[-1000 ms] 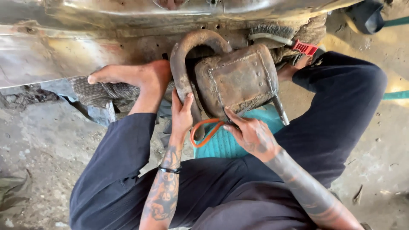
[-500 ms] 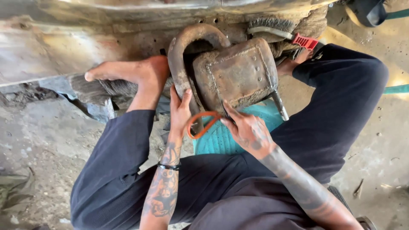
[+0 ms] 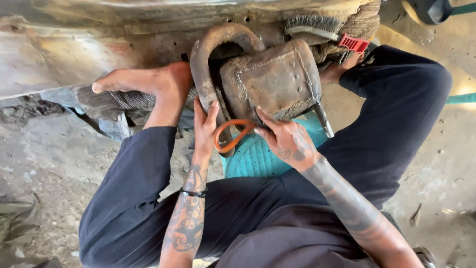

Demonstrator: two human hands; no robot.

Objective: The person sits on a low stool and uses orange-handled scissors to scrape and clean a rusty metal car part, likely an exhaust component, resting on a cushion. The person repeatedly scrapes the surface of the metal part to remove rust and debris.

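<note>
Two hands working | left hand (image 3: 204, 130) bracing curved rusty steel pipe (image 3: 208, 64), fingers flat | right hand (image 3: 287, 141) pinching orange rubber ring (image 3: 232, 136) beneath rusty riveted metal canister (image 3: 275, 82), resting over teal plastic stool (image 3: 258, 156) | likely handling heavy, stiff, rough; gripping pipe bend.

Right hand (image 3: 287, 141) covers the orange ring's (image 3: 230, 136) right end; teal stool (image 3: 258, 156) mostly hidden beneath legs.
</note>
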